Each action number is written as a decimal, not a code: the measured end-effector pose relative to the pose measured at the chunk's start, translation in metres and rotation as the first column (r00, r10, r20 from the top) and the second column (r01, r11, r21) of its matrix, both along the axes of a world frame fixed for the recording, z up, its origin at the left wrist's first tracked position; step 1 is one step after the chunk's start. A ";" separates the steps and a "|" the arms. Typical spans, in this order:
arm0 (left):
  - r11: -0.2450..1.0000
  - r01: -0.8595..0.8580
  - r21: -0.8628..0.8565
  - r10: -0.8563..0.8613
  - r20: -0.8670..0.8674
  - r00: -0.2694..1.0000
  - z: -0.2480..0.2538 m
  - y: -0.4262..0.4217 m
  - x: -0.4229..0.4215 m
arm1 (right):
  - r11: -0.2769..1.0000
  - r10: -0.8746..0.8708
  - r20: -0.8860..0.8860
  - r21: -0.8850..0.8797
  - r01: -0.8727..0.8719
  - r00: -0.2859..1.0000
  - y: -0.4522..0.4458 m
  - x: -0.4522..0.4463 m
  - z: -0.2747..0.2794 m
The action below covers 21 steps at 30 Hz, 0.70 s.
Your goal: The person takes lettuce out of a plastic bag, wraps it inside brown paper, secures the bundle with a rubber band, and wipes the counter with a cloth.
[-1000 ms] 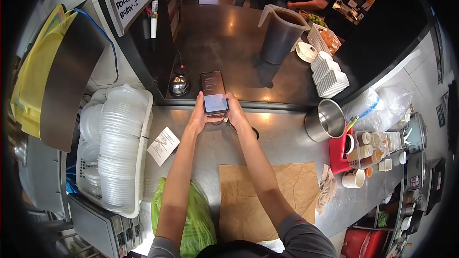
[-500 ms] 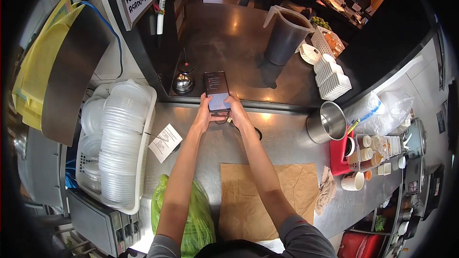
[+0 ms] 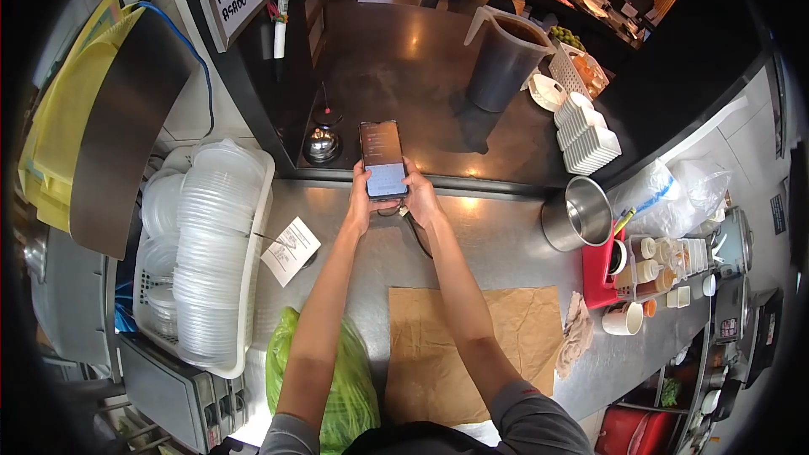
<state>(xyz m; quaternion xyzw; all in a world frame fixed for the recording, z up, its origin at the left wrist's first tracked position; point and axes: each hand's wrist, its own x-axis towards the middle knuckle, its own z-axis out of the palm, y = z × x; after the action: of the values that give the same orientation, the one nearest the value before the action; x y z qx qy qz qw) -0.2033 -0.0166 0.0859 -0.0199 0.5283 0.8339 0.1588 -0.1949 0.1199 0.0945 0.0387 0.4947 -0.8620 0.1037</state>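
A smartphone (image 3: 383, 152) with a lit screen and an on-screen keyboard is held upright over the counter's back edge. My left hand (image 3: 361, 200) is closed around its lower left side, thumb at the edge of the screen. On the opposite side, my right hand (image 3: 419, 198) grips the phone, its thumb over the keyboard. A dark cable (image 3: 413, 232) with a pale plug lies below the phone, partly behind my right hand. Left of the phone, a silver call bell (image 3: 322, 145) stands on the dark ledge. A printed receipt (image 3: 291, 251) sits on a spike nearby.
Stacked clear plastic lids (image 3: 215, 261) fill a white basket at left. A green plastic bag (image 3: 350, 379) and brown paper (image 3: 472, 354) lie near my body. A dark pitcher (image 3: 506, 63), white dishes (image 3: 590, 143) and a metal container (image 3: 577, 215) stand right. A person is beyond the ledge.
My right thumb has shifted slightly over the phone screen, and both hands have adjusted a little. Less of the cable's loop shows at right. The person in the background has moved.
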 end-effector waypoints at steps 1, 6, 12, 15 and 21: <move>1.000 0.004 -0.011 -0.004 -0.004 1.000 0.000 -0.001 0.000 | 1.000 0.000 -0.002 -0.013 0.000 1.000 0.000 0.000 -0.001; 0.999 0.022 0.033 -0.021 -0.027 0.999 -0.001 -0.003 0.002 | 1.000 0.009 0.005 0.000 -0.009 1.000 -0.002 0.003 0.006; 0.996 0.048 0.074 -0.045 -0.034 0.998 -0.003 -0.007 0.002 | 1.000 -0.007 0.024 0.021 0.007 1.000 -0.004 0.003 0.007; 0.995 0.048 0.083 -0.045 -0.037 0.998 -0.002 -0.006 0.002 | 0.999 -0.027 0.054 0.018 0.026 0.998 -0.005 0.002 0.009; 0.997 0.031 0.064 -0.030 -0.026 0.999 -0.002 -0.004 0.002 | 0.991 -0.079 0.061 0.114 0.071 0.995 -0.010 -0.001 0.007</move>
<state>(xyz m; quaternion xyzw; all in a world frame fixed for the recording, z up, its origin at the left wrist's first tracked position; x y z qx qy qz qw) -0.2011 -0.0208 0.0839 0.0035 0.5031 0.8482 0.1655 -0.1955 0.1100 0.1013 0.0912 0.5365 -0.8346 0.0851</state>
